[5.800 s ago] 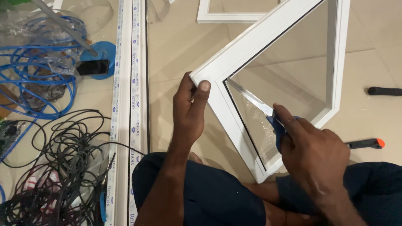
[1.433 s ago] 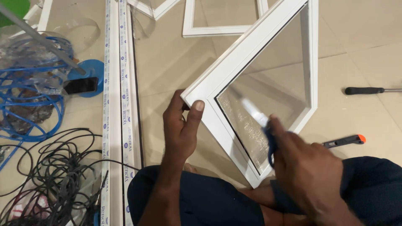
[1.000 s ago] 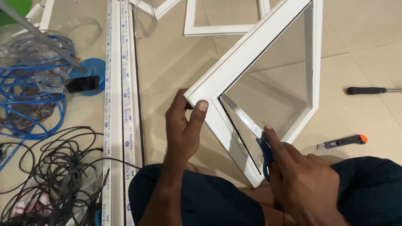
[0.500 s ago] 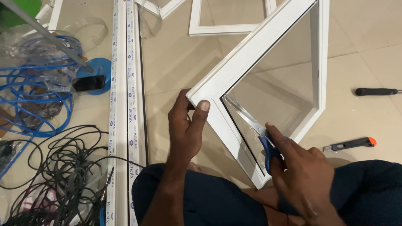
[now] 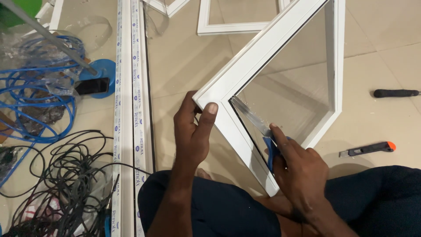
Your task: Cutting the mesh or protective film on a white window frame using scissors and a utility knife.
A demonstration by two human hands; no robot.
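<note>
Beige floor tiles [image 5: 184, 66] form the work surface, and the person sits on them with legs in dark trousers at the near edge of the view. All positions below are given relative to the white window frame [image 5: 267, 48], which stands tilted on one corner in front of the person, its glass pane [image 5: 298, 83] fitted inside.

Nearest, the right hand [image 5: 302, 171] is closed round a blue-handled scraper [image 5: 269, 151]; the fingers are curled tight on the handle, the forefinger laid along it. The metal blade [image 5: 251, 117] lies flat in the seam between pane and frame, along the lower left member. Against the frames of about a second ago, the blade has come back down into that seam after being lifted clear of the glass, and the frame has shifted slightly right in view. Judgement: work along this seam is being repeated stroke by stroke and is not finished at this member.

The left hand [image 5: 193, 131] grips the frame's left corner, thumb pressed on the front face, fingers wrapped behind. Its hold is unchanged across the frames.

Right of the frame, an orange-tipped utility knife [image 5: 367, 149] lies on the tiles, with a black-handled tool [image 5: 397, 93] beyond it. Left of the frame run two long white profile lengths [image 5: 129, 87]; further left lie black cable [image 5: 57, 175] and coiled blue cable [image 5: 35, 92]. Beyond the frame, another white frame [image 5: 232, 28] lies flat.
</note>
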